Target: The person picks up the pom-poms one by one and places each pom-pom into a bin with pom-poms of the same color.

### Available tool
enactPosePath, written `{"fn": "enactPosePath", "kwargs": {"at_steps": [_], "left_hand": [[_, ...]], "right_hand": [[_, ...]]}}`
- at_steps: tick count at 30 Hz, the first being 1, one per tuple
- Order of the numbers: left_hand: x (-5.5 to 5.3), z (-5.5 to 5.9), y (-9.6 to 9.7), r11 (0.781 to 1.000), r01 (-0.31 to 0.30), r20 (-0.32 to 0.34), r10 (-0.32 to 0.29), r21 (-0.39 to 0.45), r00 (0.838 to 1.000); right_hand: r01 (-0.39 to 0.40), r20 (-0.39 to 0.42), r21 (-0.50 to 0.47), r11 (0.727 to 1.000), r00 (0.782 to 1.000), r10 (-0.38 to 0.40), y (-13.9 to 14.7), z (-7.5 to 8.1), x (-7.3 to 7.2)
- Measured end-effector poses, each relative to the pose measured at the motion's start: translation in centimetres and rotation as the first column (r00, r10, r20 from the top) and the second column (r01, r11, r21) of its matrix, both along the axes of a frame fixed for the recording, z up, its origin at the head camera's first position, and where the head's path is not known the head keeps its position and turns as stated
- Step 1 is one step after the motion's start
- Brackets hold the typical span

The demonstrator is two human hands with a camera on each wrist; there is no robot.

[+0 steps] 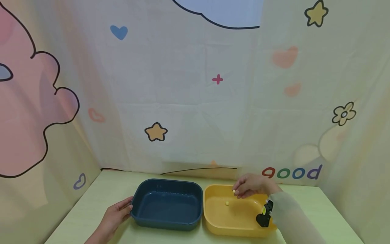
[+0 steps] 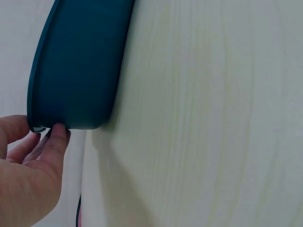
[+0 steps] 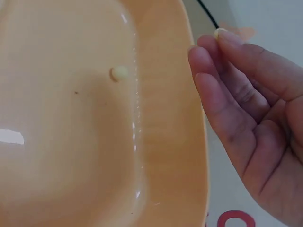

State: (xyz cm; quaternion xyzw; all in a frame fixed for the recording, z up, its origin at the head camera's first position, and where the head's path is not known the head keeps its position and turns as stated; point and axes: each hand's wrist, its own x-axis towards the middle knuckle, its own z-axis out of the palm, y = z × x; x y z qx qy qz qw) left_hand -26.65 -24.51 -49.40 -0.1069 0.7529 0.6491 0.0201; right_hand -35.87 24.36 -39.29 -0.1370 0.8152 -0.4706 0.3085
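Note:
My left hand [image 1: 113, 217] grips the left rim of a dark blue plastic basin [image 1: 166, 205]. In the left wrist view, the thumb and fingertips [image 2: 57, 131] meet at the basin's end. Above the yellow basin [image 1: 237, 215], near its back edge, my right hand [image 1: 252, 185] pinches a small pale yellow bean-like piece [image 1: 234, 191] between thumb and index finger. Only a sliver of that piece [image 3: 217, 34] shows in the right wrist view. Another small, rounded pale yellow piece [image 3: 120, 73] lies on the yellow basin's floor. No pieces show inside the blue basin.
The two basins stand side by side on a pale wood-grain table [image 1: 94, 196]. Behind the table hangs a printed cloth [image 1: 189, 135] with stars and hearts. A black camera [image 1: 264, 216] on the right wrist covers part of the yellow basin.

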Motion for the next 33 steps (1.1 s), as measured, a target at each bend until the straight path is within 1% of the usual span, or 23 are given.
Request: {"fn": "enactPosePath", "kwargs": {"at_steps": [9, 18, 21, 26, 28, 33], "left_hand": [[0.0, 0.0, 0.0, 1.0, -0.001, -0.003, 0.001, 0.008, 1.0], [0.2, 0.2, 0.0, 1.0, -0.002, -0.006, 0.002, 0.008, 1.0], [0.2, 0.2, 0.0, 1.0, -0.003, -0.009, 0.003, 0.007, 1.0], [0.0, 0.0, -0.1, 1.0, -0.006, -0.009, 0.007, 0.006, 1.0], [0.0, 0.1, 0.0, 1.0, -0.01, -0.007, 0.01, 0.003, 1.0], [0.1, 0.3, 0.1, 1.0, -0.009, 0.0, 0.009, -0.002, 1.0]], "right_hand": [[0.025, 0.087, 0.013, 1.0, 0.996, -0.026, 0.4, -2.5, -0.9], [-0.003, 0.139, 0.036, 0.999, 0.99, -0.002, 0.3, -3.7, -1.5], [-0.011, 0.15, 0.075, 0.997, 0.989, -0.001, 0.1, -3.9, -1.6], [-0.02, 0.194, 0.167, 0.986, 0.981, -0.013, -0.3, -4.1, -1.8], [-0.023, 0.211, 0.19, 0.981, 0.977, -0.018, -0.4, -4.2, -1.8], [-0.029, 0.204, 0.242, 0.97, 0.979, -0.022, -0.7, -4.5, -1.8]]}}
